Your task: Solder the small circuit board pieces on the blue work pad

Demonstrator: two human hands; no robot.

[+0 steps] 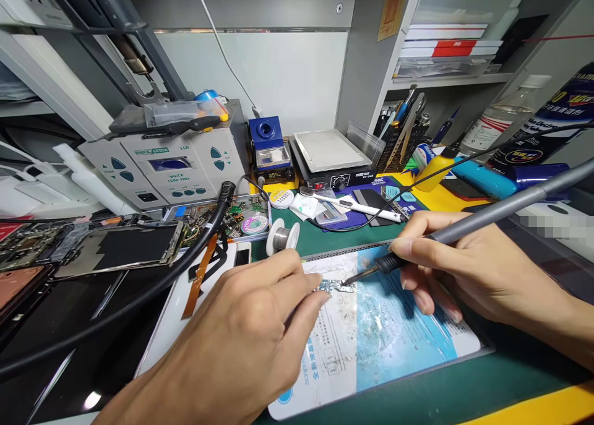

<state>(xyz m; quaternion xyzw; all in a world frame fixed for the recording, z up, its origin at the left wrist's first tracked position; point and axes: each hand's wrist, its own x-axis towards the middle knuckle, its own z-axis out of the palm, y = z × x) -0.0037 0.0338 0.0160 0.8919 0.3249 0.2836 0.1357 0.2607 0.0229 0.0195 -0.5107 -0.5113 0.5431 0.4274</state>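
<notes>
My left hand [260, 320] pinches one end of a small circuit board [331, 286] between thumb and forefinger. In my right hand [445, 264] is a soldering iron [492, 211], held like a pen, its thin tip meeting the board's right part. Whether the tip touches the metal or hovers just over it, I cannot tell. Beneath the board lies a worn blue and white printed sheet [394, 344] on the green mat [505, 375]. Just beyond my left hand stands a spool of solder wire [283, 237].
A grey hot-air station [176, 159] stands at the back left, its black hose [195, 252] crossing the left side. Behind are a blue soldering station [269, 146] and a heating plate [331, 156]. Phone parts [130, 245] lie left; a white-handled brush [357, 205], bottles and a pen holder [401, 140] sit right.
</notes>
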